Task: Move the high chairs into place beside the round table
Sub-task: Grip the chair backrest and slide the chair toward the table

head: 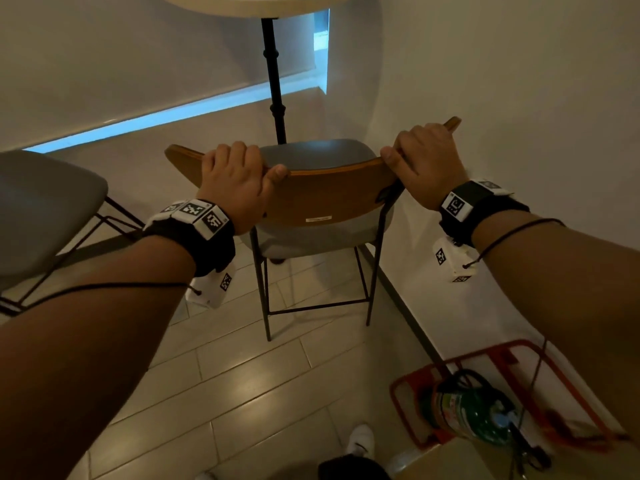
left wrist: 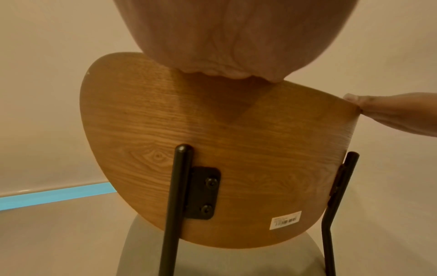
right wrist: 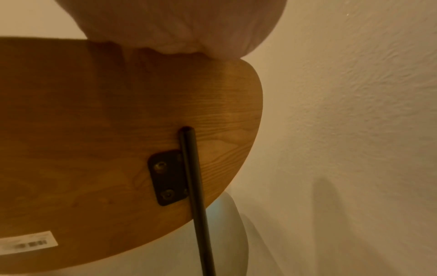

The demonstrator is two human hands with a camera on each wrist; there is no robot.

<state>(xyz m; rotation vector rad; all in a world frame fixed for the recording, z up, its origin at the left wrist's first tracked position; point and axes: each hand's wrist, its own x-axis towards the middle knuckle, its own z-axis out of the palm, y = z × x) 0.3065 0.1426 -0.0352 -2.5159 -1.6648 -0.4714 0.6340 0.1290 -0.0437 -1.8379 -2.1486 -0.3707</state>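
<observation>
A high chair (head: pixel 325 195) with a curved wooden backrest, grey seat and thin black metal legs stands in front of me, facing the round table (head: pixel 256 5), whose pale top and black post show at the top. My left hand (head: pixel 239 174) grips the backrest's top edge left of centre, fingers over the front, thumb behind. My right hand (head: pixel 422 157) grips the same edge near its right end. The left wrist view shows the backrest's back (left wrist: pixel 212 149) under my palm; the right wrist view shows its right part (right wrist: pixel 118 130) and a bracket. A second high chair's grey seat (head: pixel 45 209) stands at the left.
A white wall (head: pixel 519 116) runs close along the chair's right side. On the floor at lower right sits a red wire stand (head: pixel 519 393) holding a green extinguisher (head: pixel 471 410). Pale floor tiles (head: pixel 242 375) lie behind the chair. My white shoe (head: pixel 360 441) is below.
</observation>
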